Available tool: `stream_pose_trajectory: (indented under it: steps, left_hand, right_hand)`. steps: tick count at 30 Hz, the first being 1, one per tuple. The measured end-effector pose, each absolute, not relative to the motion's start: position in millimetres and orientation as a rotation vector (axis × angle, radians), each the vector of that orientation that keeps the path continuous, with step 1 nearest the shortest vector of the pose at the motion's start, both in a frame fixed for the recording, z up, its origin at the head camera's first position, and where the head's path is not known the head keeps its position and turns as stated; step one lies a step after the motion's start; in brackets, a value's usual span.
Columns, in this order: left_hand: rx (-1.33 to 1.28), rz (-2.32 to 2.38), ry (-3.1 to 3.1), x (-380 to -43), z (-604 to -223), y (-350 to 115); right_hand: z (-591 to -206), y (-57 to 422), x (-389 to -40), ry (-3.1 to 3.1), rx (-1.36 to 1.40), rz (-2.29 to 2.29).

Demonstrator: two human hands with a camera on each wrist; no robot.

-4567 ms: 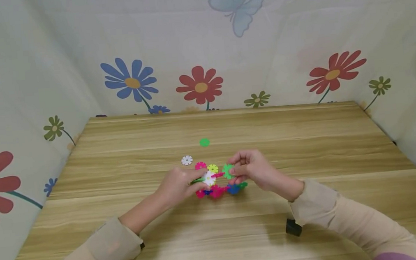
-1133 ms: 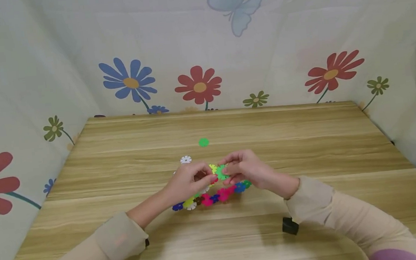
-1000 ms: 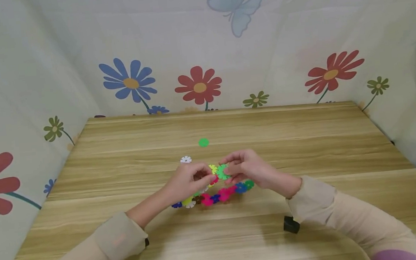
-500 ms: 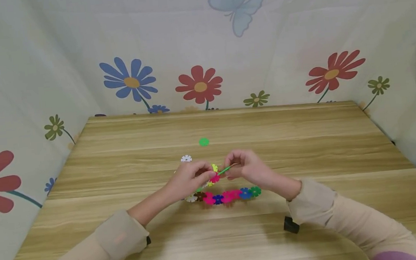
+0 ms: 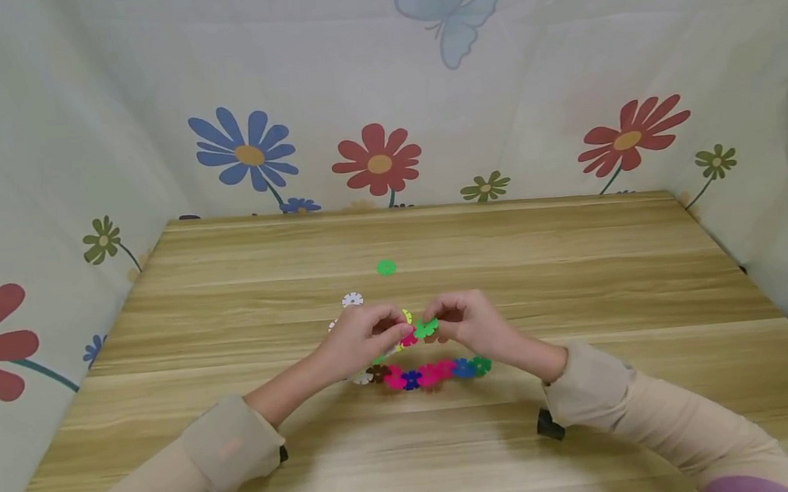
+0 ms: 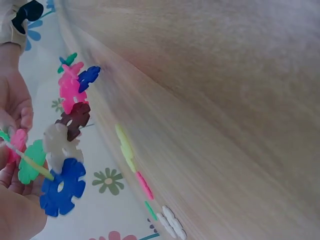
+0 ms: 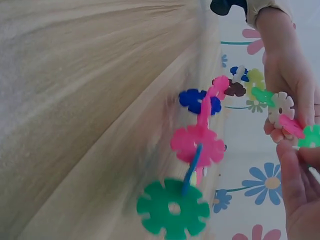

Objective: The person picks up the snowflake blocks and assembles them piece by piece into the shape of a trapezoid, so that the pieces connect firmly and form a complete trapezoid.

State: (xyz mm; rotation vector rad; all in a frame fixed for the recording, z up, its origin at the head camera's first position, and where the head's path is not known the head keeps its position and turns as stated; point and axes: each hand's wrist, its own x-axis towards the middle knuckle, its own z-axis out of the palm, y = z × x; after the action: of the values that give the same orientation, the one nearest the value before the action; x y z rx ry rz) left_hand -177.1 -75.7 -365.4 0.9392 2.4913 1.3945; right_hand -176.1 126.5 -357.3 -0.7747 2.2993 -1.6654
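Note:
A chain of notched, flower-shaped plastic discs hangs in a curve between both hands above the table. In the head view its lower run shows a green disc (image 5: 481, 366), a blue disc (image 5: 463, 368), several pink ones and a brown disc (image 5: 378, 373). My left hand (image 5: 355, 342) pinches the chain near a pink disc (image 5: 407, 337). Beside it, the fingertips of my right hand (image 5: 481, 334) pinch a bright green disc (image 5: 426, 327) against that pink one. The left wrist view shows a dark blue disc (image 6: 63, 187) and a white disc (image 6: 59, 145) below the hands.
Loose discs lie on the wooden table (image 5: 543, 256) beyond the hands: a green disc (image 5: 386, 268), a white disc (image 5: 352, 299) and a yellow disc (image 5: 407, 317). The left wrist view also shows a loose pink disc (image 6: 145, 185). A flower-patterned cloth (image 5: 530, 109) stands behind the table.
My left hand has shifted its grip from a white disc to beside the pink one. The bright green disc turned edge-on, then tilted back. The chain's lower run has swung slightly right.

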Motion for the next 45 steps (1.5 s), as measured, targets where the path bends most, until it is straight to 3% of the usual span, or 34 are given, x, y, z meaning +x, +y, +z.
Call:
stream_pose_trajectory:
  steps: [28, 45]
  left_hand:
    - [1.184, 1.377, 2.700, -173.0, -368.9, -73.8]
    - [1.298, 1.481, 2.895, -171.0, -377.9, -68.9]
  right_hand:
    - [-350.7, 137.0, -177.7, 2.240, -1.098, -1.280]
    - [-364.8, 134.4, -177.8, 1.846, -0.728, -1.675]
